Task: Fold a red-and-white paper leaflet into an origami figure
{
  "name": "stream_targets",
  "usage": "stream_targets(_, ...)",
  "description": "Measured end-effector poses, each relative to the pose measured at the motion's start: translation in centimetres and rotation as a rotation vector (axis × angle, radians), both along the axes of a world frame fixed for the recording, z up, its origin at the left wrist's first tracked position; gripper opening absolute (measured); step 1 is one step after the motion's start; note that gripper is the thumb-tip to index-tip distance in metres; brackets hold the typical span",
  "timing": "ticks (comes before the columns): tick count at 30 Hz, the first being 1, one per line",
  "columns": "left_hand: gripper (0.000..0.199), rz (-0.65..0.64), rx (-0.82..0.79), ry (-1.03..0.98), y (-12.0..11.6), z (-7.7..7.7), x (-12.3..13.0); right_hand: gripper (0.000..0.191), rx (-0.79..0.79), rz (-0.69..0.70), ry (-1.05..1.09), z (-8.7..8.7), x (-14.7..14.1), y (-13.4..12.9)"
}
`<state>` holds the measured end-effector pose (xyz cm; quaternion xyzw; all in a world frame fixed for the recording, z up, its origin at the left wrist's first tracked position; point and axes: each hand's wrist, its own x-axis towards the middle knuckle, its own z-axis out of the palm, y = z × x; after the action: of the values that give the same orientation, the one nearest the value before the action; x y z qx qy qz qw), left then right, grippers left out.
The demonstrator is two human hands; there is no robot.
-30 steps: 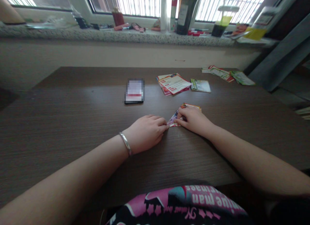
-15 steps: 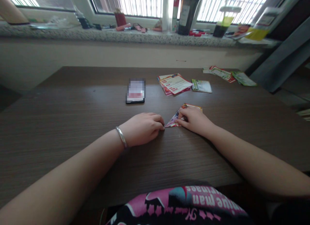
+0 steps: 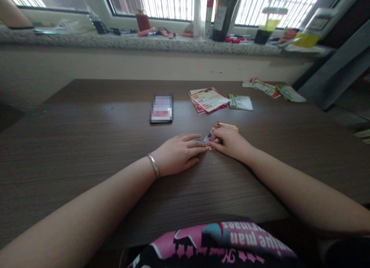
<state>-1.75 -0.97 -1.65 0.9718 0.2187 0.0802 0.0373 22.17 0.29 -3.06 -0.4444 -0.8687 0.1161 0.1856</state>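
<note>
A colourful printed paper [image 3: 231, 126], folded to a point at its left, lies on the brown table [image 3: 115, 198]. My left hand [image 3: 180, 153] rests flat with its fingers spread, the fingertips on the paper's left tip. My right hand [image 3: 231, 141] is curled over the middle of the paper, thumb and fingers pinched against it; its palm side is hidden. A silver bangle [image 3: 153, 166] circles my left wrist.
Behind the paper lie a stack of printed cards [image 3: 210, 99] and a green-and-white packet [image 3: 241, 102]. A phone [image 3: 162, 108] lies further left. More packets [image 3: 266, 87] are at the back right. Bottles [image 3: 224, 15] stand on the windowsill [image 3: 173, 44].
My left hand has moved right and its fingers have straightened out onto the paper's tip. The paper and my right hand have shifted very slightly left.
</note>
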Motion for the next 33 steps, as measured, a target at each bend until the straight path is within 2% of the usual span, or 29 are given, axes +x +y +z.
stream_targets(3,0.046,0.008,0.011,0.004,-0.2,0.1,0.1,0.019,0.046,0.059,0.058,0.1,0.2,0.2)
stream_targets(5,0.045,0.016,0.03,0.005,-0.4,0.4,0.2,0.016,0.148,0.1,0.061,0.3,0.4,0.2)
stream_targets(8,0.043,0.034,0.059,0.02,-0.7,0.7,0.4,0.014,0.301,0.16,-0.004,0.8,0.6,-0.2)
stream_targets(10,0.042,0.055,0.08,0.024,-0.8,0.8,0.4,0.014,0.341,0.195,-0.071,1.0,0.7,-0.5)
stream_targets(14,0.039,0.067,0.103,0.017,-0.9,0.9,0.3,0.022,0.335,0.263,-0.193,1.2,0.7,-1.1)
stream_targets(17,0.04,0.062,0.095,0.024,-0.9,0.9,0.3,0.026,0.318,0.299,-0.202,1.3,0.7,-1.3)
stream_targets(27,0.036,0.045,0.06,0.075,-0.8,1.2,0.5,0.027,0.285,0.22,-0.251,1.0,0.8,-1.6)
stream_targets(33,0.035,0.03,0.05,0.061,-0.8,1.1,0.5,0.025,0.245,0.206,-0.208,1.2,0.7,-1.9)
